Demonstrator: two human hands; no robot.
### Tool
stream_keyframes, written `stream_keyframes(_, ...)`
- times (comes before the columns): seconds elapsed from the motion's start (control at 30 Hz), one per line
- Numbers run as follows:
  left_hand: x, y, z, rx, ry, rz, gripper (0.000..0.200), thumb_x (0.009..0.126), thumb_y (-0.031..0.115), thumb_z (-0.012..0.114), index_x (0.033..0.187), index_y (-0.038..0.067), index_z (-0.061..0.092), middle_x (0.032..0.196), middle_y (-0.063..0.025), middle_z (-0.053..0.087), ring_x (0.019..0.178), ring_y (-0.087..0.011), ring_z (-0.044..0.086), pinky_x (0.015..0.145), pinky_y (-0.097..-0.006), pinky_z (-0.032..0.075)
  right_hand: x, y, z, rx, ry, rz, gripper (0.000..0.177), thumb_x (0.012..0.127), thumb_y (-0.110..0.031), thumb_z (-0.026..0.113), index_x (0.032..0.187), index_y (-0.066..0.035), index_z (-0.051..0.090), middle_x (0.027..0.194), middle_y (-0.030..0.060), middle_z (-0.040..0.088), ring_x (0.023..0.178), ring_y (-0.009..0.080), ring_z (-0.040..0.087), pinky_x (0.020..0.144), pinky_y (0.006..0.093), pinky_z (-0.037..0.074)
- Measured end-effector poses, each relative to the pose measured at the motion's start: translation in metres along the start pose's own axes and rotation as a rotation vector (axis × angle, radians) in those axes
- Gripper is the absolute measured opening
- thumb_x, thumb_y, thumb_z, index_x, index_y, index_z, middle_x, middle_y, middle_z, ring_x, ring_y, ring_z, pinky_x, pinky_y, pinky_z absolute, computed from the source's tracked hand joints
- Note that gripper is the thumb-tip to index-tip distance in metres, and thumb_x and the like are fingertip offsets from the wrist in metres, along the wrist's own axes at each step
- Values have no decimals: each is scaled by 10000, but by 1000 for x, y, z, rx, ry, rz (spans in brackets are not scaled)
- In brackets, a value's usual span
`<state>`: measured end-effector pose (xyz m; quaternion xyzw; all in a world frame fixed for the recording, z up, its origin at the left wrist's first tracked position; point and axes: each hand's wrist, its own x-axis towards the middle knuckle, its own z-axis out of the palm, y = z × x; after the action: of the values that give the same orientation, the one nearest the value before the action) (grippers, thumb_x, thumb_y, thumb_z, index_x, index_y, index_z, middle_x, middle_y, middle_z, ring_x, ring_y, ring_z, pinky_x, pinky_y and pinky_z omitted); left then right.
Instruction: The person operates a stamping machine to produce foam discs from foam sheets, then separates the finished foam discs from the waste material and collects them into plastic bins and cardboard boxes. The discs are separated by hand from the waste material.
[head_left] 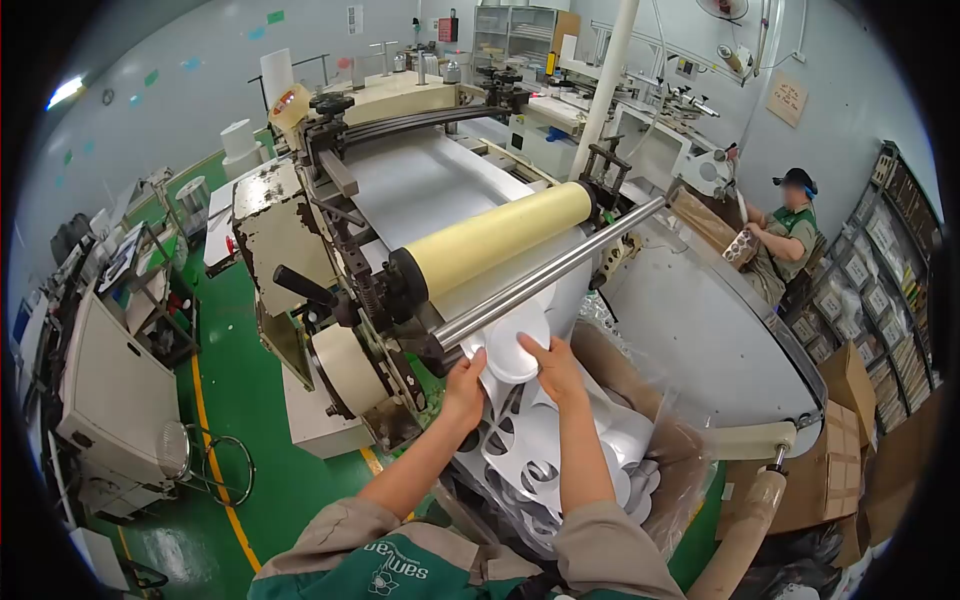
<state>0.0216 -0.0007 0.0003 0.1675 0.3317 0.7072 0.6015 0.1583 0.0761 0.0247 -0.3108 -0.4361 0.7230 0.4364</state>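
Observation:
Just below the machine's steel bar (pixel 550 275), a round white disc (pixel 517 350) sits between my two hands. My left hand (pixel 465 388) is closed at its left edge, close to the white sheet behind it. My right hand (pixel 558 372) grips the right edge, thumb on the upper face and fingers hidden underneath. Under my forearms hangs a heap of white sheet waste (pixel 530 465) with round cut-out holes. It goes down into a clear plastic bag (pixel 685 450).
A yellow roller (pixel 500 238) lies behind the steel bar, with the machine bed (pixel 430 180) beyond. To the right stand a grey panel (pixel 700 310), cardboard boxes (pixel 840 450) and a shelf rack (pixel 865 270). A seated person (pixel 790 235) handles a sheet with holes. Green floor (pixel 230 400) runs along the left.

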Motion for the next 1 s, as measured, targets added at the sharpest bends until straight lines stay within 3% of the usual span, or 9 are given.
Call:
stream_keyframes(0.17, -7, -8, -6, 84, -73, -46, 262, 883, 215, 525, 1067, 28, 517, 1044, -46, 575, 954, -134, 545, 834, -299, 421, -3, 23, -29, 158, 29, 19, 458, 810, -159, 626, 1148, 95, 450, 1127, 146, 532, 998, 201, 542, 868, 316, 428)
stream_keyframes(0.3, -2, 10, 7, 88, -43, 33, 403, 862, 216, 555, 1179, -18, 471, 1130, -95, 557, 1057, -189, 519, 888, -290, 398, -28, 6, -50, 758, 193, -116, 437, 869, -205, 545, 1220, 11, 399, 1192, 111, 493, 1097, 234, 482, 934, 392, 398)
stream_keyframes(0.33, 3, 15, 5, 82, -10, 42, 395, 866, 200, 548, 1182, -23, 469, 1196, -116, 517, 1104, -214, 497, 916, -298, 388, -32, 2, -60, 815, 186, -96, 365, 836, -203, 592, 1160, -67, 495, 1113, 76, 566, 1047, 218, 532, 920, 392, 426)
stream_keyframes(0.47, 32, 26, -16, -5, -27, 150, 346, 897, 196, 469, 1208, 50, 427, 1190, -89, 497, 1122, -220, 474, 943, -368, 385, -41, -17, -56, 554, 184, -147, 372, 835, -183, 596, 1160, -40, 482, 1109, 63, 562, 1031, 197, 538, 892, 352, 442)
stream_keyframes(0.6, 24, 39, -2, -93, -118, 58, 349, 932, 243, 355, 1226, 63, 410, 1236, -47, 463, 1141, -201, 439, 951, -385, 375, -28, -23, -29, 323, 96, -181, 393, 825, -124, 608, 1167, 2, 461, 1115, 68, 547, 1024, 174, 529, 891, 318, 425)
stream_keyframes(0.7, 19, 27, 1, -67, -46, 11, 362, 913, 202, 397, 1227, 23, 424, 1246, -78, 464, 1139, -206, 438, 971, -323, 330, -13, -27, -5, 157, 31, -117, 420, 790, -75, 639, 1153, 42, 466, 1097, 105, 553, 1011, 186, 531, 882, 314, 423)
stream_keyframes(0.73, 21, 23, -5, -132, -144, 13, 350, 905, 149, 397, 1224, 8, 425, 1246, -76, 464, 1143, -197, 433, 980, -312, 308, -5, -24, -1, 95, 31, -110, 420, 783, -77, 647, 1145, 46, 473, 1092, 110, 557, 1008, 186, 532, 878, 313, 424)
stream_keyframes(0.83, 14, 14, -3, -22, -41, 139, 301, 895, 194, 476, 1144, 26, 500, 1183, -47, 512, 1097, -153, 456, 956, -298, 318, 13, -11, 5, 8, -25, -34, 425, 768, -81, 662, 1130, 52, 484, 1081, 117, 564, 999, 185, 536, 873, 310, 426)
stream_keyframes(1.0, 12, -4, -15, -53, -72, 46, 274, 887, 227, 513, 1080, 33, 533, 1096, -36, 560, 1046, -133, 487, 925, -289, 346, 15, 2, 6, -40, -102, 36, 487, 757, -100, 672, 1148, 87, 449, 1076, 142, 550, 957, 202, 551, 832, 304, 444)
